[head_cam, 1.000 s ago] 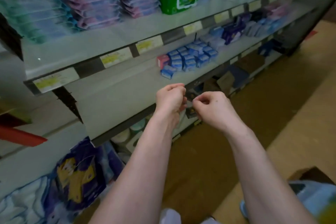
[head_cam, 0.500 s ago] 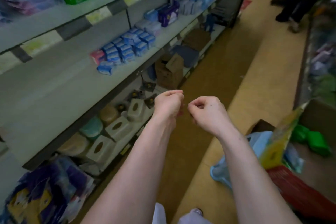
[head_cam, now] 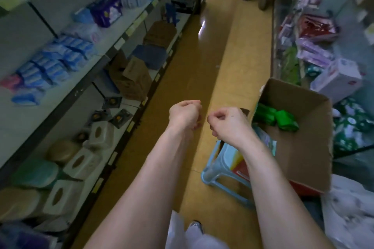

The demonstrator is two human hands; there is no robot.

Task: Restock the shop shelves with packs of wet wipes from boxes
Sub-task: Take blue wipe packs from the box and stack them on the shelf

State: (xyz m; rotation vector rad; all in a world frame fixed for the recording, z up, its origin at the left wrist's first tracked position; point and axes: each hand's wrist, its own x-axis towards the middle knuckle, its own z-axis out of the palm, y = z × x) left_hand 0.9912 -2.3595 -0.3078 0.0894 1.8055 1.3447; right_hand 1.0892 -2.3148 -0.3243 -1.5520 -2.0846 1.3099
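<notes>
Head view: left hand [head_cam: 185, 114] and right hand [head_cam: 228, 125] are curled into loose fists, holding nothing visible, just left of the cardboard box [head_cam: 299, 147]. Glossy, soft green packs [head_cam: 275, 117] lie inside it by its far-left wall, long axes across; right hand is nearer. Shelf [head_cam: 36, 125] stands well left of the box

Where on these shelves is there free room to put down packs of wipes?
The middle shelf is bare on the near side of the blue packs, out to its front edge. Beyond them it is crowded up to the purple packs. Below, the tissue boxes leave little room.
</notes>
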